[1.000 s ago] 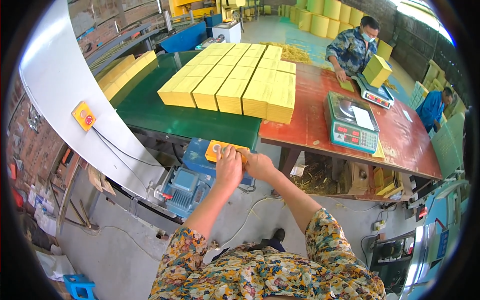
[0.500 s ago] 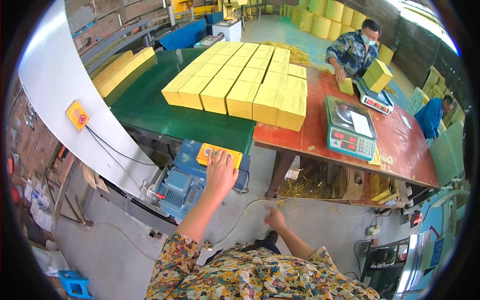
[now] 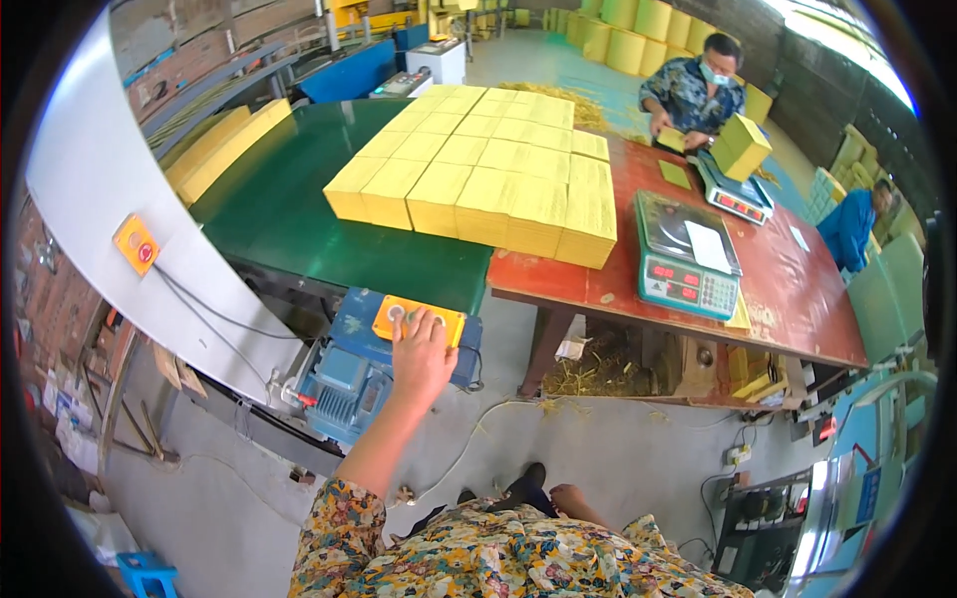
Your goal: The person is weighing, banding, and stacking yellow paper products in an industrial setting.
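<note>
My left hand [image 3: 422, 361] reaches forward with its fingers stretched over a yellow control box [image 3: 451, 324] with round buttons, fingertips touching its top. The box sits on a blue housing at the near edge of a green conveyor belt [image 3: 289, 214]. Past it, rows of yellow paper stacks [image 3: 478, 164] stand packed together, partly on the belt and partly over the red table [image 3: 598, 284]. My right hand [image 3: 570, 498] hangs low beside my body, touching nothing I can see; its fingers are too foreshortened to read.
Two digital scales [image 3: 688, 249] [image 3: 733, 189] stand on the red table. Across it, a person [image 3: 698, 95] handles a small yellow stack. A blue motor [image 3: 349, 384] sits below the belt. At left, a white panel carries a red stop button [image 3: 137, 245]. A cable [image 3: 464, 448] crosses the floor.
The gaps between the front paper stacks have narrowed. My left hand stays on the control box; my right hand has drawn back toward my body. The co-worker has lifted a small yellow stack.
</note>
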Demonstrator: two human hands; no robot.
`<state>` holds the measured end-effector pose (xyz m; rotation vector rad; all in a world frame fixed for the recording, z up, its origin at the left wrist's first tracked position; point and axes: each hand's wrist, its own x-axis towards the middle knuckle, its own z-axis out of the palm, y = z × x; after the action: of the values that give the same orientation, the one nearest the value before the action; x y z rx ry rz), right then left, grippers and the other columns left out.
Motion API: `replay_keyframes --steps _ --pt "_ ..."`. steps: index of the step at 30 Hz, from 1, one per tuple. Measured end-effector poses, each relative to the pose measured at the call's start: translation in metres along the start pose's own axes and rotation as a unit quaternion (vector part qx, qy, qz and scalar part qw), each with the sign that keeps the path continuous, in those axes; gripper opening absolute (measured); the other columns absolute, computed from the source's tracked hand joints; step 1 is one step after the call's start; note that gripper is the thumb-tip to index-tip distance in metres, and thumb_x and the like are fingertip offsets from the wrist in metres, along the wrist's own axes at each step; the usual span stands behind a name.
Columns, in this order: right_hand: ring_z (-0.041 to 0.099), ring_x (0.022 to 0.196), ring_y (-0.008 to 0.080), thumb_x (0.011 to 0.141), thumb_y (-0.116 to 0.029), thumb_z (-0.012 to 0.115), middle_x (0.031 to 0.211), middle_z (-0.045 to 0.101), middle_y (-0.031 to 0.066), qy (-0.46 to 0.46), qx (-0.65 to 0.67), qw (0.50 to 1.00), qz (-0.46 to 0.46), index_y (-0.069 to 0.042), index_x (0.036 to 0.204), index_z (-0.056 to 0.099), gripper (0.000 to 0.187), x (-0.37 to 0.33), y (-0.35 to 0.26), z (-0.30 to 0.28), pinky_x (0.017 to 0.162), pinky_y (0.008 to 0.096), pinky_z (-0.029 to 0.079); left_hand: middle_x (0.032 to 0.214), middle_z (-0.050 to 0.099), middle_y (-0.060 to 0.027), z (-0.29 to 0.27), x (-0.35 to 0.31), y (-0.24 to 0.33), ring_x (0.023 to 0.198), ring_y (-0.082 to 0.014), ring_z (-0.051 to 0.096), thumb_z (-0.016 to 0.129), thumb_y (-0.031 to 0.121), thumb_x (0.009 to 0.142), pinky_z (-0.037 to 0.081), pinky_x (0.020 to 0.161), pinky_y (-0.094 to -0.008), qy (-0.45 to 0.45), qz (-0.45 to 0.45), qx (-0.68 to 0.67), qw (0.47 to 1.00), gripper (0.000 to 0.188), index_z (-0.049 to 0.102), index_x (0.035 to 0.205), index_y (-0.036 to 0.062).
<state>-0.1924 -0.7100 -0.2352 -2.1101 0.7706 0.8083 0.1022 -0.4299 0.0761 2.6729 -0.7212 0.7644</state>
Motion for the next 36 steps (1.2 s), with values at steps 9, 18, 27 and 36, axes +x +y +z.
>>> replay_keyframes --steps 9,18,27,36 --pt "0.070 0.090 0.0302 0.084 -0.028 0.059 0.097 0.072 0.0161 0.133 -0.001 0.991 -0.011 -0.012 0.102 0.074 0.029 0.003 0.017 -0.039 0.082 0.0396 0.055 0.121 0.061 -0.0173 -0.015 0.015 0.004 0.125 -0.0323 0.050 0.080 0.027 0.071 0.029 0.111 -0.0552 -0.046 0.002 0.006 0.999 0.045 0.061 0.102 0.0015" --pt "0.064 0.071 0.0141 0.090 -0.010 0.058 0.084 0.068 0.0087 0.054 0.347 0.922 -0.164 0.003 0.114 0.063 0.029 0.042 -0.060 -0.193 0.066 0.0282 0.052 0.134 0.053 -0.0204 0.023 0.169 0.149 0.125 -0.0381 0.048 0.071 0.022 0.083 0.036 0.105 -0.0477 -0.016 0.073 -0.117 0.990 0.042 0.061 0.115 -0.0028" --pt "0.066 0.077 0.0160 0.092 -0.009 0.055 0.091 0.069 0.0093 -0.098 0.362 0.900 -0.221 0.000 0.118 0.062 0.029 0.048 -0.094 -0.336 0.071 0.0289 0.053 0.147 0.044 -0.0147 0.220 0.359 0.225 0.137 -0.0312 0.039 0.050 0.037 0.097 0.029 0.113 -0.0488 -0.097 0.142 -0.030 0.985 0.051 0.050 0.134 0.0004" --pt "0.063 0.087 0.0165 0.095 -0.013 0.053 0.104 0.066 0.0113 -0.234 0.457 0.837 -0.191 -0.003 0.126 0.057 0.033 0.047 -0.112 -0.360 0.078 0.0284 0.051 0.152 0.036 -0.0142 0.225 0.319 0.233 0.143 -0.0281 0.030 0.039 0.047 0.099 0.020 0.118 -0.0459 -0.211 0.103 -0.002 0.972 0.066 0.035 0.146 0.0010"
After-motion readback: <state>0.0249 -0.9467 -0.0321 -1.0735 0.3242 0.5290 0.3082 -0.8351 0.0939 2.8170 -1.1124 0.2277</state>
